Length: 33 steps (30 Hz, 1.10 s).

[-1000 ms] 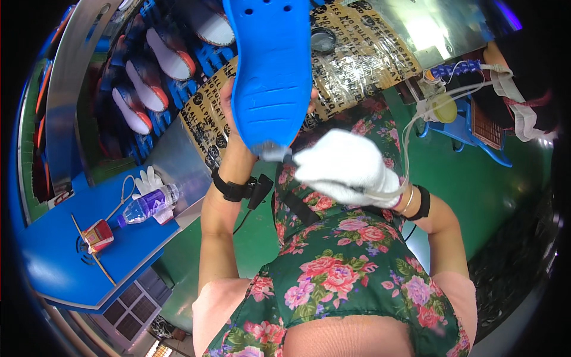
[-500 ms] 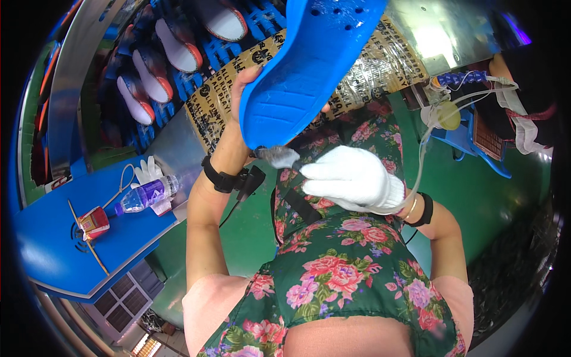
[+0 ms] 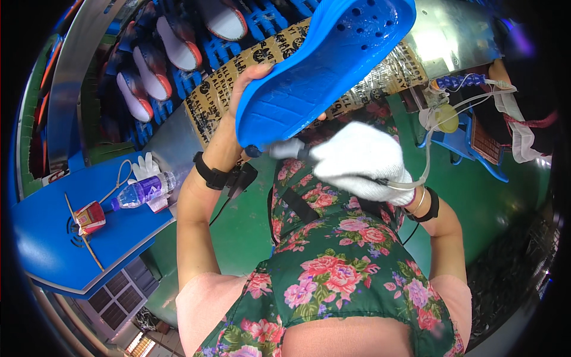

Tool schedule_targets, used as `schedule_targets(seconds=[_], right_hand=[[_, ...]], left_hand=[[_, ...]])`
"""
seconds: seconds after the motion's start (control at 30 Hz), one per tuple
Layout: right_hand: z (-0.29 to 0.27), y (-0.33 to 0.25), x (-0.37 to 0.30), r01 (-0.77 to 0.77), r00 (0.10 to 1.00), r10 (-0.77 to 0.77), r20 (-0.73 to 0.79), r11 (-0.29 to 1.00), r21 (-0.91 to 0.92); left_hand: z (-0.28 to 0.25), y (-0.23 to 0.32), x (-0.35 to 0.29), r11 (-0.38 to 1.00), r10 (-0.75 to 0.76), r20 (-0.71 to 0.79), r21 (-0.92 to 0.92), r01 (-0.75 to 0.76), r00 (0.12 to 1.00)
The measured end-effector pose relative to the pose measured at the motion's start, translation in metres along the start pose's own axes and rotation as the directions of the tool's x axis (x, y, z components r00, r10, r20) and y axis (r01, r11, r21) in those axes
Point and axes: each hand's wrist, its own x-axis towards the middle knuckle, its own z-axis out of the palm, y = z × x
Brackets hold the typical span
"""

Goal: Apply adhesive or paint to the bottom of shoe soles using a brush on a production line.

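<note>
A blue shoe sole with small round holes at its toe end is held up in front of me, its wet inner face showing. My bare left hand grips its left edge, thumb on the rim and a fingertip showing at the opposite edge. My right hand, in a white knit glove, is closed around a dark-handled brush. The bristles are blurred, close by the heel end; whether they touch it I cannot tell. A thin clear tube runs to the gloved hand.
Purple-and-red soles stand on a blue rack at the far left. A taped cardboard cover lies behind the sole. The blue side table holds a bottle, a glove and a red box. A blue stool stands right.
The sole has shifted right and tilted, bringing more toe holes into view. My left forearm has moved slightly left, and my gloved right hand with the brush has moved a little right and up.
</note>
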Motion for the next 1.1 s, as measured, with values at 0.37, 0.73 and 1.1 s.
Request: schedule_targets(seconds=[0.37,0.73,1.1], right_hand=[[0.017,0.002,0.016,-0.205,0.961,0.216,-0.174,0.975,0.080],[0.014,-0.001,0.011,-0.488,0.842,0.538,0.047,0.722,0.490],[-0.093,0.066,0.077,0.009,0.936,-0.202,-0.289,0.833,-0.554]], left_hand=[[-0.025,0.005,-0.004,0.990,0.140,-0.214,0.014,-0.140,0.967],[-0.030,-0.008,0.004,0.967,0.248,-0.075,-0.046,-0.252,0.966],[-0.020,-0.053,0.014,0.968,0.154,0.005,-0.203,-0.150,0.988]])
